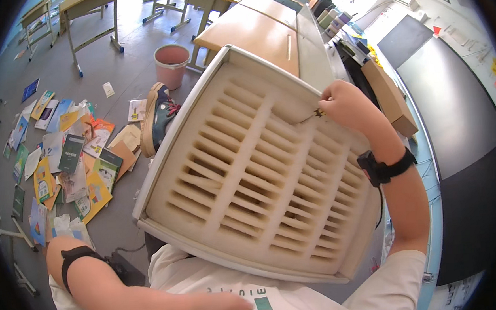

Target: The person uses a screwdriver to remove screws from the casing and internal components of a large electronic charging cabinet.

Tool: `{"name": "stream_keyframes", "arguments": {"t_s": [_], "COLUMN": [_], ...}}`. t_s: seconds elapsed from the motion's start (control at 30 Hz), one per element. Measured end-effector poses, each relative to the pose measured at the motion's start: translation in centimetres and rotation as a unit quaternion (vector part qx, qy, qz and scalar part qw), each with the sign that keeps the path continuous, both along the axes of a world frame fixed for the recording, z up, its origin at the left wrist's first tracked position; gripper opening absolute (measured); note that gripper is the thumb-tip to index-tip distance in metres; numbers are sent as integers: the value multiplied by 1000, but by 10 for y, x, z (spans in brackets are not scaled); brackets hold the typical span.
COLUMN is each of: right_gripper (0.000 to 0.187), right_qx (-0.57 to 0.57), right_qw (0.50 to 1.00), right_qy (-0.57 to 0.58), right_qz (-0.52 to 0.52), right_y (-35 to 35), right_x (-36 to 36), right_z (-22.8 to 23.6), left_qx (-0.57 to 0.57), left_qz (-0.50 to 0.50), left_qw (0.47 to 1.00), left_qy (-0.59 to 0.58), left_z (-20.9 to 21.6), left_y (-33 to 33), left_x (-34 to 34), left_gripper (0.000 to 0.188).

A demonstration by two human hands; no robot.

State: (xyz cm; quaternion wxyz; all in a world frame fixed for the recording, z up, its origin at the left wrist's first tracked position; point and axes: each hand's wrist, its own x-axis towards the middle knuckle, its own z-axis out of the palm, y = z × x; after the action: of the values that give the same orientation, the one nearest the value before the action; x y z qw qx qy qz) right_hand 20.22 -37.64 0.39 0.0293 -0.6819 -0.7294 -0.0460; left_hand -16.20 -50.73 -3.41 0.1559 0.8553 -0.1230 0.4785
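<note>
A shallow white tray (235,127) is tilted in front of me, its pale foam-like insert cut with rows of slots. Over its upper right corner, my right hand (342,105) is closed in a pinch. A small dark-and-gold piece with a thin stem (317,113) pokes from its fingertips over the insert; I cannot make out its kind. Below the tray's lower edge, in front of my white shirt (187,270), my left hand (220,307) is partly cut off by the frame. Its visible fingers are stretched apart with nothing between them.
Books and papers (73,154) lie heaped on the floor at left. A pink bin (171,66) stands beyond a dark shoe (160,117). Desks (252,32) fill the far side. A long cardboard box (389,98) lies right, before a dark board (442,86).
</note>
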Motion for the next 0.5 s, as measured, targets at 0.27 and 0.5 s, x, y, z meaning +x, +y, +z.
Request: {"name": "stream_keyframes", "arguments": {"t_s": [0.27, 0.5], "right_gripper": [28, 31], "right_qx": [-61, -27], "right_qw": [998, 995], "right_qy": [-30, 84], "right_qz": [-17, -52], "right_y": [48, 32], "right_x": [-14, 30], "right_z": [-20, -39], "left_qx": [1, -164], "left_qz": [-23, -146], "left_qw": [1000, 975], "left_qy": [13, 22], "left_z": [-7, -7], "left_y": [0, -1], "left_x": [-18, -5], "left_gripper": [25, 20]}}
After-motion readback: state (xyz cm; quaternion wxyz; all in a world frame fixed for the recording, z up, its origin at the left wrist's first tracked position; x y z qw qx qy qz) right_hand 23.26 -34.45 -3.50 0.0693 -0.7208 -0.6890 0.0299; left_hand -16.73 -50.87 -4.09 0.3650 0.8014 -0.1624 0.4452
